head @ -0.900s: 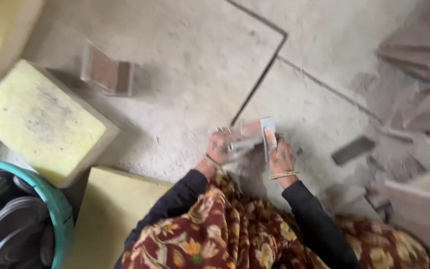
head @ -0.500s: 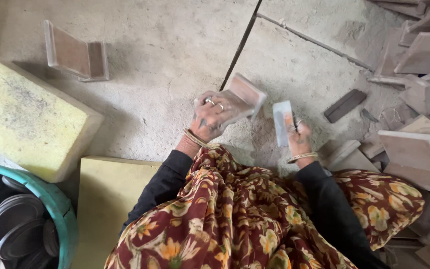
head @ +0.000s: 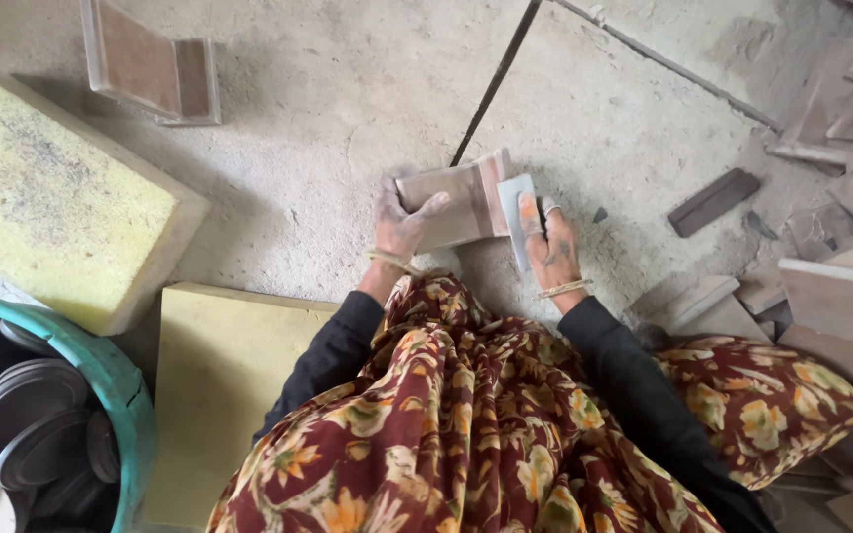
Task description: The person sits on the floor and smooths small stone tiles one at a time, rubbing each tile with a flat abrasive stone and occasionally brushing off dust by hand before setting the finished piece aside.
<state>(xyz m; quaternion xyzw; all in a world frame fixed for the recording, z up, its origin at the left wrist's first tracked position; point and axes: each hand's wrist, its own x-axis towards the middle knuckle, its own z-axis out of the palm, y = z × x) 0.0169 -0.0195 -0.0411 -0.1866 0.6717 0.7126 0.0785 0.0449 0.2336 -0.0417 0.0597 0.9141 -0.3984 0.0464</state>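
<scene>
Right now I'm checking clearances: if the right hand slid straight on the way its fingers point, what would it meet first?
Likely bare concrete floor; the right hand points up-frame, holding a grey sanding block.

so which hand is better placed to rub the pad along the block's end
Right. The right hand already presses the grey pad against the brown block; the left hand grips that block.

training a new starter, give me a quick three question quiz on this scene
1. True or false: the left hand grips a brownish clay piece.
2. What does the right hand press against that piece's end? A) a round black disc B) a small grey flat block C) a yellow foam slab
3. What colour is the tub holding the dark round discs?

Key: 1 true; 2 B; 3 teal.
</scene>
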